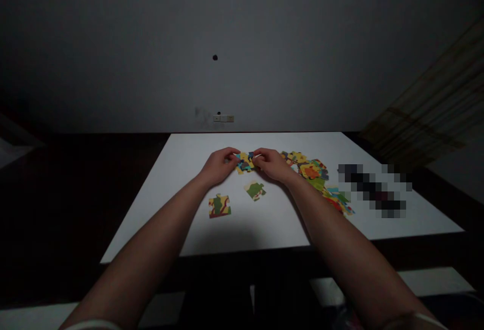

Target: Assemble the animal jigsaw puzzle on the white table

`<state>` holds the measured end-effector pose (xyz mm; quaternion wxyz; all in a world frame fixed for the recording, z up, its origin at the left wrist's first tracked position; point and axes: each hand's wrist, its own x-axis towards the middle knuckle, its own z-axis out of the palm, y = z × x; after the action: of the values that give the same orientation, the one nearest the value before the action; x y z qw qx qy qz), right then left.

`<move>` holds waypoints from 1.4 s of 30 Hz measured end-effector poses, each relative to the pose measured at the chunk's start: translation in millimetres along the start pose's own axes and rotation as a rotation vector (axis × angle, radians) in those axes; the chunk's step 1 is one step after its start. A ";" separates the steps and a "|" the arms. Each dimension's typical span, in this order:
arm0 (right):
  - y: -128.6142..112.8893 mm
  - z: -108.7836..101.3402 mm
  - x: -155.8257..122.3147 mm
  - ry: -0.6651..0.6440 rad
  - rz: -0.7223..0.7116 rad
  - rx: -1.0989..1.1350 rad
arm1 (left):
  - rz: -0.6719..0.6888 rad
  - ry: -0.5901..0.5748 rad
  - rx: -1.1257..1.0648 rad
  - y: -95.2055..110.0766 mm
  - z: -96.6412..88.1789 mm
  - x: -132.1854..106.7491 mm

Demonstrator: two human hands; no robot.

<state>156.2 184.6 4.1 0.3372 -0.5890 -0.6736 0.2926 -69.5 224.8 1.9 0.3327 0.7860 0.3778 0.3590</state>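
Yellow and blue jigsaw pieces [246, 161] lie between my two hands on the white table. With thumb and fingers, my left hand [220, 166] pinches their left side. Opposite it, my right hand [274, 163] grips the right side; its fingertips partly cover the pieces, so I cannot tell how many there are or whether they interlock. Closer to me rests a loose green and cream jigsaw piece [254, 190]. Further left and nearer is another jigsaw piece [219, 206], green, yellow and dark red.
A heap of colourful jigsaw pieces [311, 170] spreads beside and behind my right forearm. Right of it is a dark blurred-out object [372, 189]. The white table [151, 219] reaches back towards a grey wall with a socket strip [223, 118]. A striped curtain [427, 98] hangs at right.
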 end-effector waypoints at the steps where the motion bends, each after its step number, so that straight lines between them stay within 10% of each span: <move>1: -0.8 -0.2 -0.2 -0.009 -0.003 0.009 | 0.001 -0.001 -0.001 -0.5 0.0 0.3; 28: -22.6 -6.5 -13.3 -0.035 -0.202 -0.381 | -0.032 -0.330 0.131 9.9 -13.7 -2.0; 35: -37.1 -100.3 -24.3 0.131 -0.118 -0.546 | -0.051 -0.378 0.192 13.4 -17.0 -3.6; 42: 43.4 -184.2 -53.3 0.061 0.198 -0.670 | -0.063 -0.482 0.224 20.4 -14.6 -7.2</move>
<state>333.4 137.1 74.7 0.1153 -0.7379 -0.6614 0.0689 -77.4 212.5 23.5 0.3349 0.8686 0.3491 0.1070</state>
